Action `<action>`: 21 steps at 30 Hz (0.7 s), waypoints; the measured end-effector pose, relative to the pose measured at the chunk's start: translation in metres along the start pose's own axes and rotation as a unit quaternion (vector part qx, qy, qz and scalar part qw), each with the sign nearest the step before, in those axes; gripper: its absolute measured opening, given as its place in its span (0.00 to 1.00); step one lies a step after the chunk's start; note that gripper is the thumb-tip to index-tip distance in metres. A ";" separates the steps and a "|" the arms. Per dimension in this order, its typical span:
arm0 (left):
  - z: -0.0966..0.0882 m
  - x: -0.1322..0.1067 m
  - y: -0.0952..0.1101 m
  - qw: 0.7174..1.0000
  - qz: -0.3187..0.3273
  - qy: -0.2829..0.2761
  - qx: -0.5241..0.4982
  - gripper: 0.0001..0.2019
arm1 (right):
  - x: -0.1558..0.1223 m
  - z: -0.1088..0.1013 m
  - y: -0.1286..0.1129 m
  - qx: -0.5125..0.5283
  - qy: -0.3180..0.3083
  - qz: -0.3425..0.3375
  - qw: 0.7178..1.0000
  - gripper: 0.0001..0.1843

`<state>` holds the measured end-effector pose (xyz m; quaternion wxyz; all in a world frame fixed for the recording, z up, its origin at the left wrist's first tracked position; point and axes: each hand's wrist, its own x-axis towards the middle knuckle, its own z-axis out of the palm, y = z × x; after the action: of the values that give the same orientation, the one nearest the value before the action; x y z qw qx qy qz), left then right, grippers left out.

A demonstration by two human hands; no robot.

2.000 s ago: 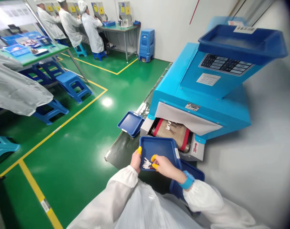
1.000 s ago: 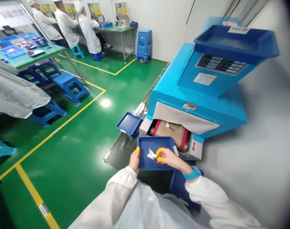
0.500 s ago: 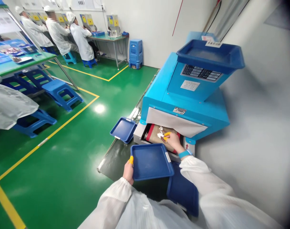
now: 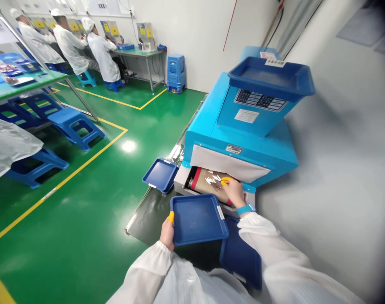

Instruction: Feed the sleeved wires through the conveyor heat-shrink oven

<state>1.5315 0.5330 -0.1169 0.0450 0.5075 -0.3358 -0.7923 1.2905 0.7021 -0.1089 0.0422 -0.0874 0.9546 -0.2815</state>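
My left hand [image 4: 167, 230], with a yellow finger cot on the thumb, grips the left edge of an empty dark blue tray [image 4: 198, 219] held level in front of a blue conveyor machine [image 4: 243, 131]. My right hand [image 4: 234, 191] reaches over the tray into the machine's mouth. Its yellow-tipped fingers are pinched together on the tan mesh belt [image 4: 208, 188]. Several small white parts [image 4: 212, 179] lie scattered on the belt just left of those fingertips. I cannot make out whether the pinch holds one.
A second blue tray [image 4: 160, 174] sits left of the machine's mouth, another [image 4: 271, 78] on top of the machine, and a dark blue one [image 4: 241, 257] under my right arm. Blue stools [image 4: 75, 124] stand on the green floor. Three people in white coats sit at the far bench [image 4: 138, 50].
My right hand lifted the white parts out of the tray and carried them onto the belt, where they now lie spread out. The tray is empty. My view shifted right.
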 end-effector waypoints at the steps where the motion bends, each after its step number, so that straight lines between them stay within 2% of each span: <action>1: 0.000 -0.001 0.001 1.000 0.001 0.003 0.001 0.13 | 0.000 0.000 0.002 0.007 0.003 0.007 1.000 0.14; 10: -0.003 -0.002 -0.004 1.000 -0.006 -0.008 -0.003 0.12 | 0.021 0.002 0.008 0.012 0.046 0.037 0.998 0.15; 14: -0.007 0.002 -0.008 1.000 -0.002 -0.007 0.003 0.12 | 0.024 0.005 0.005 0.006 0.031 0.011 0.999 0.18; 17: -0.010 0.007 -0.012 1.000 0.007 -0.009 0.008 0.14 | 0.017 0.010 0.002 -0.022 0.024 -0.015 0.999 0.16; 21: -0.009 0.009 -0.015 1.000 0.000 -0.026 0.004 0.16 | 0.004 0.017 -0.007 -0.040 -0.044 -0.044 0.997 0.11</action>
<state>1.5385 0.5364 -0.1346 0.0339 0.4868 -0.3403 -0.8038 1.2893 0.6869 -0.1195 0.0678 -0.1432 0.9577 -0.2401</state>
